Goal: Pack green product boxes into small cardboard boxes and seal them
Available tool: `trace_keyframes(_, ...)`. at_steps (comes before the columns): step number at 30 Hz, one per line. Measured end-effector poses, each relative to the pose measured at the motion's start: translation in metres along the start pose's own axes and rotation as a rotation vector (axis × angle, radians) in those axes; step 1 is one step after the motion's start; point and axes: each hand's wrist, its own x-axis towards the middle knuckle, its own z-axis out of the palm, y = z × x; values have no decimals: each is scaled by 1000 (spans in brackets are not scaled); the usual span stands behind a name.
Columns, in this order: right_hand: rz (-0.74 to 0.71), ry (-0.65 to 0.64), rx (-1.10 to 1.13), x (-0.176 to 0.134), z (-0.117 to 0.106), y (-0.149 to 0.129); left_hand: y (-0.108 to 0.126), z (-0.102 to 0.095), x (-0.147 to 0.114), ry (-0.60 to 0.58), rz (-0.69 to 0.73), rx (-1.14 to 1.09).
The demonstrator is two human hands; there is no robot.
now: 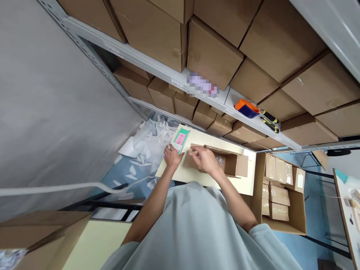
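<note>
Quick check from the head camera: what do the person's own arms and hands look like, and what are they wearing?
Both arms are bare from the elbow down, with no gloves, watch or rings that the view shows on the left hand or the right hand. Short, loose sleeves of a pale grey-blue shirt end near the elbows. No cables or markings show on them.

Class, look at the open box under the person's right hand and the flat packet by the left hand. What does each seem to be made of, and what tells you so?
Open box: corrugated cardboard by the look, matt brown, with folded flaps. Flat packet: likely printed card or glossy plastic wrap, green and white with a pink centre; too small to tell which. The left hand touches it.
</note>
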Motion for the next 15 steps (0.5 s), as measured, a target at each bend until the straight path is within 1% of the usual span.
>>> trace_keyframes(3, 13, 24, 25, 5, 2, -11, 2, 3, 7, -50, -19, 17)
trace_keyframes(7, 56, 62, 51, -5, 3, -8, 1, -4, 15, -86, -25, 20)
trace_keyframes(11, 106, 114, 96, -21, 3, 11, -2, -21, 19, -128, -14, 7)
trace_keyframes(13, 120, 159, 132, -28, 1, 22, -1, -32, 15, -140, 2, 2)
trace_keyframes(15, 132, 213, 179, -35, -4, 31, 1, -45, 6, -126, 30, -27)
